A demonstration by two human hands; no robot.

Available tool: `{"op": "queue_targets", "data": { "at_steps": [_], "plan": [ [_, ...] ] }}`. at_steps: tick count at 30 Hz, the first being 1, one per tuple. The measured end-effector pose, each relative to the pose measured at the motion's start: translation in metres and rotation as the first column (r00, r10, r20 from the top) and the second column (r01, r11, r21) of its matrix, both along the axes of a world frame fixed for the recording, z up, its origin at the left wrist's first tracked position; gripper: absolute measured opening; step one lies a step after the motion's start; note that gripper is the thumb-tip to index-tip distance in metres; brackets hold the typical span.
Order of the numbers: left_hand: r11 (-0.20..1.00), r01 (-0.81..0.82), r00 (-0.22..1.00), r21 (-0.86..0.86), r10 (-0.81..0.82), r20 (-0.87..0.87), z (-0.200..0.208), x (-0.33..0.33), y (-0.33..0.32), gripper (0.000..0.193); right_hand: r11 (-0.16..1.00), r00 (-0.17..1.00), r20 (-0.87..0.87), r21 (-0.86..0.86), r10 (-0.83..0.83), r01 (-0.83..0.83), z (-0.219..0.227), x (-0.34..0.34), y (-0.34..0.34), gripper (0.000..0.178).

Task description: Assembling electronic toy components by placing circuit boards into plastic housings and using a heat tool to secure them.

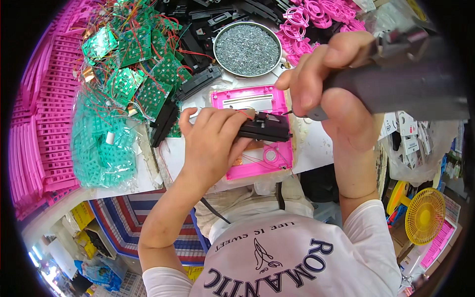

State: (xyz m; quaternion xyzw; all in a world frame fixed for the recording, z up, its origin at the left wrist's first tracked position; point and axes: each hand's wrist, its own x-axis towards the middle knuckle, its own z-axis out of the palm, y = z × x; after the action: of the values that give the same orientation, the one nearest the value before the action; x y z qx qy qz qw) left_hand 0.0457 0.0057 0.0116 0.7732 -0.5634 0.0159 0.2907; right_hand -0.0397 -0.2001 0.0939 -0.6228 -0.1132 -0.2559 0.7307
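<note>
A pink plastic casing [240, 171] lies on the white table in front of me. Across its middle sits a black plastic part [269, 129], which my left hand [210, 141] grips by its left end, fingers over the top and thumb below. My right hand [349, 121] is wrapped round a dark grey electric screwdriver [396, 91], held sideways with its body toward the right. Its thin bit points left and down at the upper right edge of the black part; whether it touches a screw there I cannot tell. Thin wires run inside the casing.
A round dish of small screws [247, 49] stands behind the casing. Green circuit boards [153, 96] with wires pile up at left, beside a bag of teal parts [104, 148] and stacked pink panels [54, 133]. Pink rings [297, 24] lie far right. A yellow fan [424, 216] is low at right.
</note>
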Motion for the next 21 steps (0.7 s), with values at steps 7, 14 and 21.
{"op": "queue_targets", "data": {
  "at_steps": [7, 14, 21],
  "plan": [
    [0.994, 0.027, 0.997, -0.105, -0.034, -0.062, -0.010, 0.000, 0.003, 0.051, 0.995, 0.994, -0.068, -0.060, -0.081, 0.077, -0.016, 0.002, 0.017, 0.034],
    [0.992, 0.009, 0.996, -0.126, -0.019, -0.086, -0.015, -0.004, 0.005, 0.049, 0.999, 0.995, -0.086, 0.019, -0.047, 0.049, -0.020, 0.002, 0.037, 0.033],
    [0.987, 0.020, 0.996, -0.161, -0.034, -0.084, -0.018, -0.003, 0.007, 0.051, 0.996, 0.982, -0.185, -0.078, -0.049, 0.035, -0.019, -0.007, 0.038, 0.033]
  ]
}}
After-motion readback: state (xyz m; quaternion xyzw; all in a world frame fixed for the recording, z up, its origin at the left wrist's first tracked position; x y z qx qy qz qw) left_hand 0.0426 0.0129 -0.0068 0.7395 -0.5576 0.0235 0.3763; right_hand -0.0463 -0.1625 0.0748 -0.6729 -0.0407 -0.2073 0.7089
